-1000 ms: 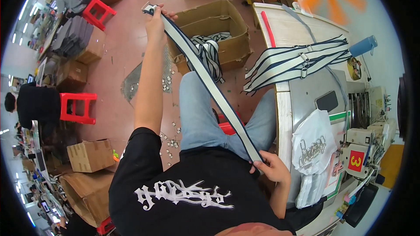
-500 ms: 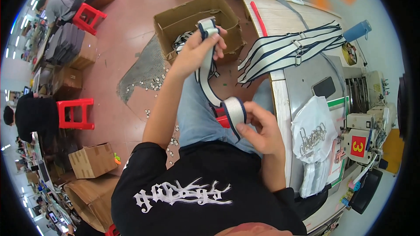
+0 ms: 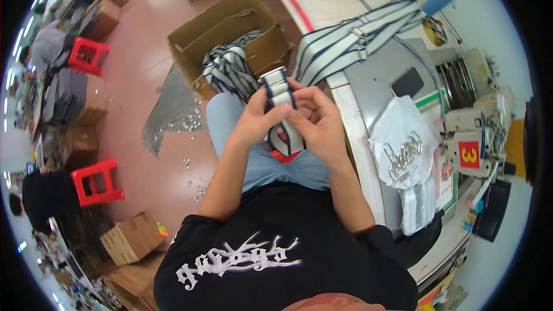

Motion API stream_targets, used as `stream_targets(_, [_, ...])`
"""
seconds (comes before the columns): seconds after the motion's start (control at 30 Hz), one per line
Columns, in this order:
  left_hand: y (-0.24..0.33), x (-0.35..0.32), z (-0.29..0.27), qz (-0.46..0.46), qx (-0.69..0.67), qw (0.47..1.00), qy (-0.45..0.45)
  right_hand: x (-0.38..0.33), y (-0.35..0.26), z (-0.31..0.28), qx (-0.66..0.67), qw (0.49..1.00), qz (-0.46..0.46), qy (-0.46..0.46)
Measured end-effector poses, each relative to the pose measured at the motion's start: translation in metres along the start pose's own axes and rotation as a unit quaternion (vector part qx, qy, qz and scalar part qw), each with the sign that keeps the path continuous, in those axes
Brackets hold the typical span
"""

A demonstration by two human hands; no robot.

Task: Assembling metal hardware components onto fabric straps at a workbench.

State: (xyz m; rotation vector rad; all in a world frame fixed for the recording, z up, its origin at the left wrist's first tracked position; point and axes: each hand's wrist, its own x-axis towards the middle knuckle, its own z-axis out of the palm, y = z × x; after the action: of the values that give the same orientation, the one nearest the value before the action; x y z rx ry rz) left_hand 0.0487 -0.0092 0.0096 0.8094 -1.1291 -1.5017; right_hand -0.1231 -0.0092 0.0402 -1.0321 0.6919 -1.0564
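The left hand (image 3: 256, 120) and right hand (image 3: 324, 125) are close together, pinching a striped strap (image 3: 280, 90) above the legs (image 3: 262, 176), with a white bag (image 3: 379, 138) to the right, and, farther off, more straps (image 3: 325, 52) at right and a box (image 3: 216, 26) at left.

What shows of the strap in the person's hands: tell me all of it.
The strap is a flat white band with dark navy edges, its ribbed face looking like woven fabric. A silvery, metal-looking fitting sits at its upper end. The band is bent, its lower part hanging in a loop above the jeans. The left hand and right hand both grip it, thumbs on its near side, hiding part of its middle.
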Motion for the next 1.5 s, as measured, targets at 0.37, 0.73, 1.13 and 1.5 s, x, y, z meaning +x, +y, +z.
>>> stream_targets(0.37, [-0.031,0.005,-0.024,-0.004,0.027,0.989,0.148,-0.082,-0.053,-0.088,-0.343,0.928,0.011,0.147])
stream_targets(0.73, [-0.025,0.018,0.006,-0.117,-0.011,0.979,0.166,-0.133,-0.076,-0.162,-0.636,0.736,0.124,0.196])
stream_targets(1.13, [-0.015,0.003,0.009,-0.080,-0.131,0.976,0.153,-0.074,-0.059,-0.102,-0.313,0.944,-0.046,0.094])
stream_targets(1.5, [-0.024,-0.016,0.004,0.065,-0.025,0.971,0.230,-0.029,0.027,-0.070,0.015,0.993,0.120,-0.012])
